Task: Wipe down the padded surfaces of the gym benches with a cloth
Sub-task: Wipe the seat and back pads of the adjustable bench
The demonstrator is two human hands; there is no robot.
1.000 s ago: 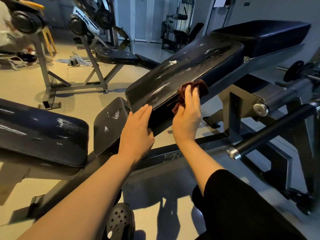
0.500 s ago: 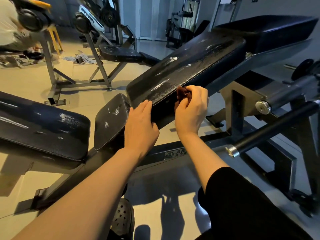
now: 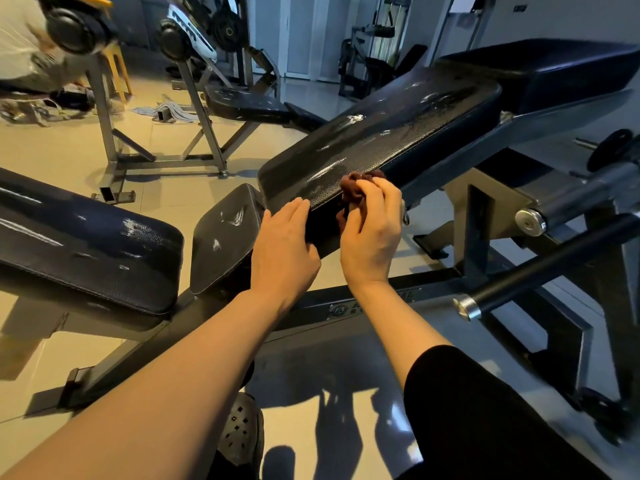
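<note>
The inclined bench pad (image 3: 381, 140) runs lengthwise from lower left up toward upper right. Your right hand (image 3: 372, 233) grips a bunched brown cloth (image 3: 360, 185) against the pad's near edge. Your left hand (image 3: 284, 251) lies flat, fingers straight, on the pad's lower end.

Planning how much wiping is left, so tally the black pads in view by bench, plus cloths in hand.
Near bench pads: 3, the inclined pad, the small seat pad and the raised end pad
Bench at left: 1 pad
Far bench: 1 pad
Cloths in hand: 1, brown cloth, bunched in the right hand
Total: 6
</note>
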